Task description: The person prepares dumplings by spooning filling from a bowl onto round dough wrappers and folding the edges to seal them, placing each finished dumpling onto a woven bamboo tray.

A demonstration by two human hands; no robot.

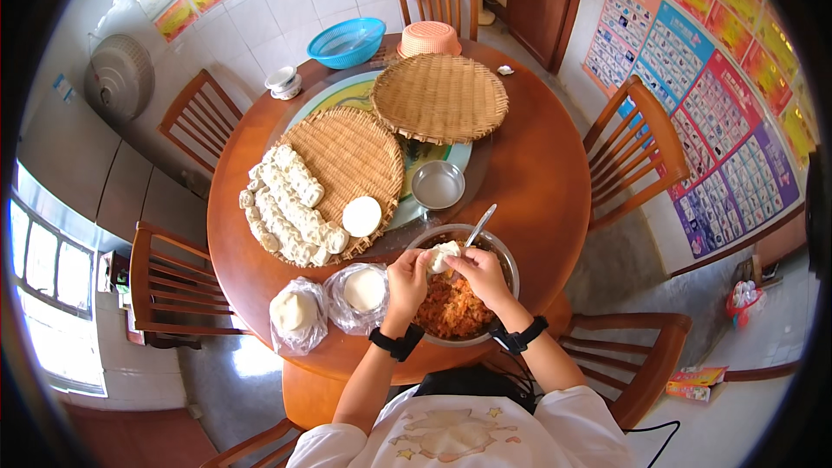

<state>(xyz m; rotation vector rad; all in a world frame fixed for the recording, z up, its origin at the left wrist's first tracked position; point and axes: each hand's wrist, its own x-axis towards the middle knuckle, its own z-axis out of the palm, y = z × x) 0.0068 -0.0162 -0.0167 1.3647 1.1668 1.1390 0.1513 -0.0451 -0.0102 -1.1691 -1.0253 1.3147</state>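
Note:
A white dough dumpling (443, 256) is pinched between my left hand (409, 278) and my right hand (482, 274), just over a steel bowl (513, 266). Orange-red chopped filling (458, 312) lies in that bowl, and a metal spoon (481, 224) leans on its far rim. Left of my hands, a stack of round dough wrappers (364, 290) sits in an opened plastic bag. Beside it, another plastic bag (294, 315) holds more white dough. On the nearer woven tray (344, 149) several rows of folded dumplings (286, 201) line the left side, with a round white wrapper stack (362, 216) at its front right.
A second woven tray (439, 97) and a small metal bowl (438, 185) stand farther back on the round wooden table (539, 162). Behind are a blue basket (346, 43), an upturned orange basket (429, 38) and small stacked bowls (283, 82). Wooden chairs (640, 149) surround the table.

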